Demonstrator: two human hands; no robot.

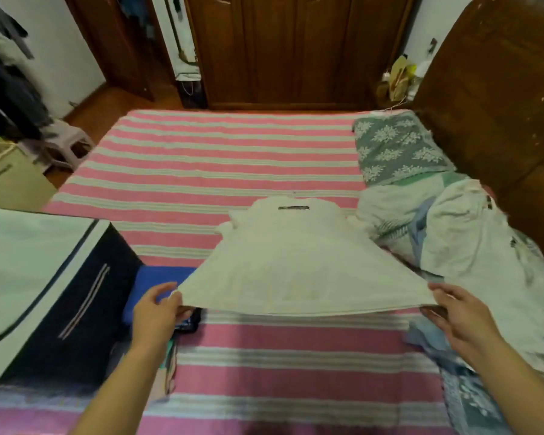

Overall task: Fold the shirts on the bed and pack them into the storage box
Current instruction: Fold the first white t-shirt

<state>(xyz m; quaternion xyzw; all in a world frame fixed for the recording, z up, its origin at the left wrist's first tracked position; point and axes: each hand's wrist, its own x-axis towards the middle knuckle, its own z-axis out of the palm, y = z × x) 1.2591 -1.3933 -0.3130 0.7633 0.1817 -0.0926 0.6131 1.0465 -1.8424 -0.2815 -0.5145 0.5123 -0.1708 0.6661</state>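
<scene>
A dark wooden wardrobe (296, 48) stands across the far wall, with white walls (66, 42) on either side and a brown wooden floor (107, 105) below. A pale plastic stool (65, 142) sits at the left beside hanging dark clothes (10, 83), and a wooden headboard (496, 98) rises at the right.

Storage box (44, 277) left of shirt (296, 262)

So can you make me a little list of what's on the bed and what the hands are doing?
shirt: white shirt, collar end flat on the bed, near hem lifted
left hand: left hand pinches the hem's left corner
right hand: right hand pinches the hem's right corner
bed: pink striped sheet
box: dark storage box at the left, pale lid flap open
pile: unfolded clothes at the right
pillow: grey flowered pillow, far right
</scene>
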